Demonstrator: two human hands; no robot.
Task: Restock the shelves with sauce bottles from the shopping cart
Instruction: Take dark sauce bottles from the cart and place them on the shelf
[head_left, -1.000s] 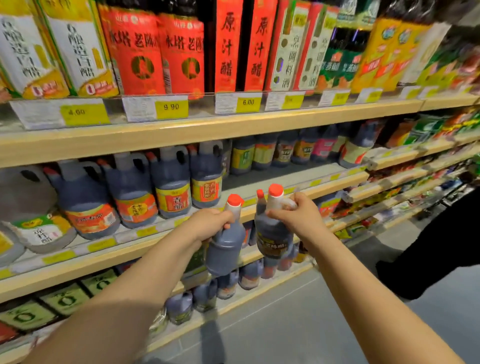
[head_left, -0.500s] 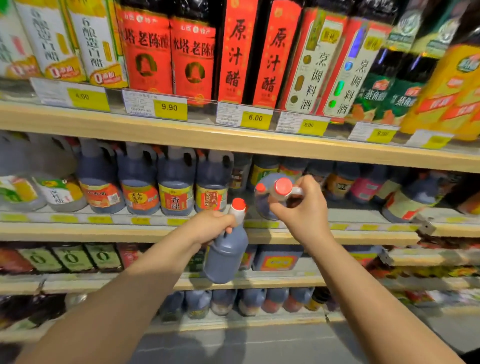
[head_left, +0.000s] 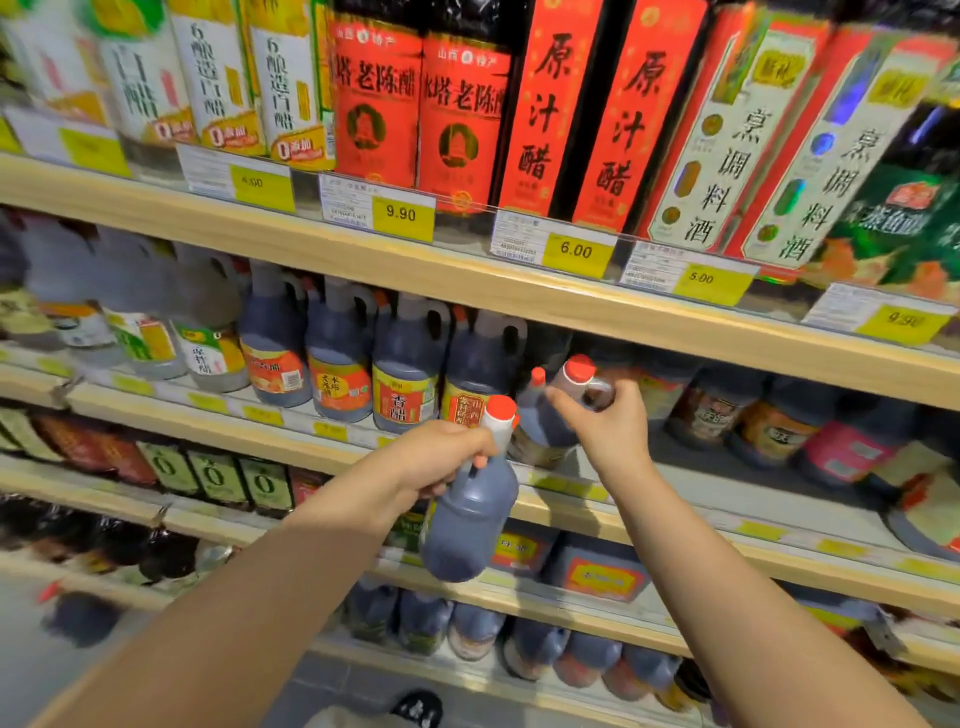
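Note:
My left hand (head_left: 441, 457) grips the neck of a dark sauce bottle (head_left: 465, 525) with an orange cap, hanging in front of the shelf edge. My right hand (head_left: 608, 421) holds a second dark bottle (head_left: 545, 421) by its handle, tilted, over the middle shelf (head_left: 701, 499) just right of a row of similar jugs (head_left: 405, 384). Its base is near or on the shelf board; I cannot tell which. The shopping cart is out of sight.
The top shelf (head_left: 467, 280) carries tall red and white vinegar bottles behind yellow price tags. More dark bottles (head_left: 769, 415) stand farther right on the middle shelf, with a gap beside my right hand. Lower shelves (head_left: 571, 577) hold further bottles.
My view has moved closer to the shelves. My right hand has carried its bottle up and into the middle shelf next to the jugs. The left hand's bottle stays in front.

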